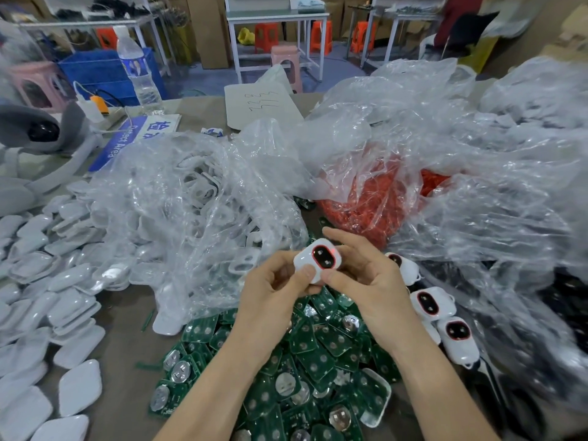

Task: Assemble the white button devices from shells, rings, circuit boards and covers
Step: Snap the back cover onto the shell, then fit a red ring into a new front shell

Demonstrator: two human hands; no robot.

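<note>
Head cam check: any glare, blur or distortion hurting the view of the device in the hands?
Head view: centre sharp, the device and the left hand and right hand holding it read cleanly; edges smear and bend, worst at right; bags throw scattered glare; light is soft, no hard shadows.

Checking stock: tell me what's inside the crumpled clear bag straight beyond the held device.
A heap of small red rings shows through the clear bag. Folded plastic and glare cover the heap's back and bottom, so its depth cannot be seen.
</note>
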